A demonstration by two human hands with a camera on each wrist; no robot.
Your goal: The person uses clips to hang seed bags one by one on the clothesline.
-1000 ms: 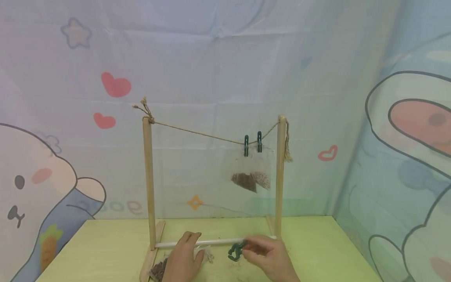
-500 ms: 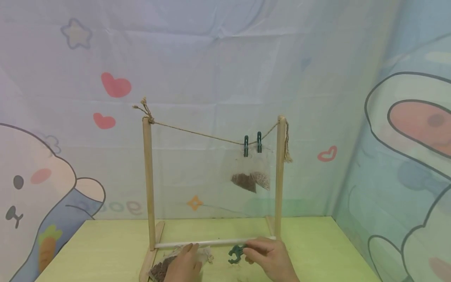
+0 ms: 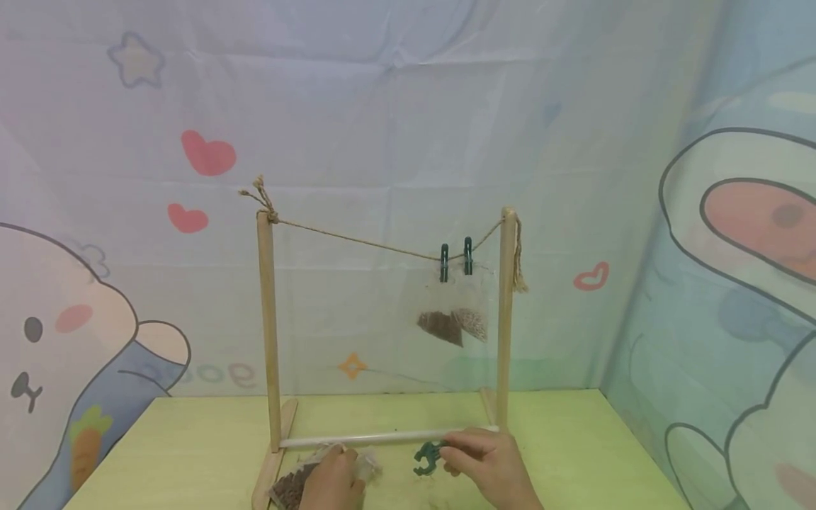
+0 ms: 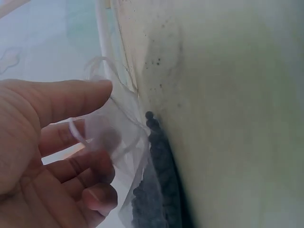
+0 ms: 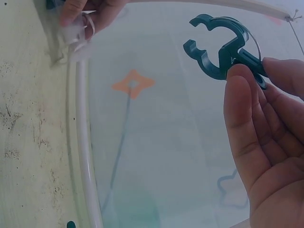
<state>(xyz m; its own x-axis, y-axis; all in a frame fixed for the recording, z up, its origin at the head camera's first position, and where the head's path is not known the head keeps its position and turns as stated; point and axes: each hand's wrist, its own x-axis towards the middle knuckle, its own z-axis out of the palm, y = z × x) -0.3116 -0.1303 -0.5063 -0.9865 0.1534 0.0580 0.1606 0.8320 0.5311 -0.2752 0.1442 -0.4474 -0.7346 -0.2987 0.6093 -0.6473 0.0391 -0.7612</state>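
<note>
My left hand (image 3: pixel 331 478) grips the loose upper part of a clear plastic bag of dark brown round pellets (image 3: pixel 292 489), which lies on the table by the frame's left foot. The left wrist view shows the thumb on the crumpled film and the fingers curled at it, the index fingertip hidden. My right hand (image 3: pixel 489 464) pinches the handles of a green plastic clip (image 5: pixel 209 66) between thumb and finger, just above the table. The clip's rounded jaws are spread apart and empty. On the twine, two similar clips (image 3: pixel 444 263) hold two clear bags, one with brown filling (image 3: pixel 441 328), one with speckled filling (image 3: pixel 472 323).
A sagging twine (image 3: pixel 357 241) runs between the left wooden post (image 3: pixel 268 333) and the right post (image 3: pixel 506 319). A white rod (image 3: pixel 395 437) joins them low down, behind my hands. The yellow-green table (image 3: pixel 574 439) meets a printed cloth backdrop (image 3: pixel 344 127). Dark specks mark the tabletop.
My left hand has gone from lying over the bag with fingers extended to curling its fingers at the plastic, showing more pellets. The right hand and clip have hardly moved.
</note>
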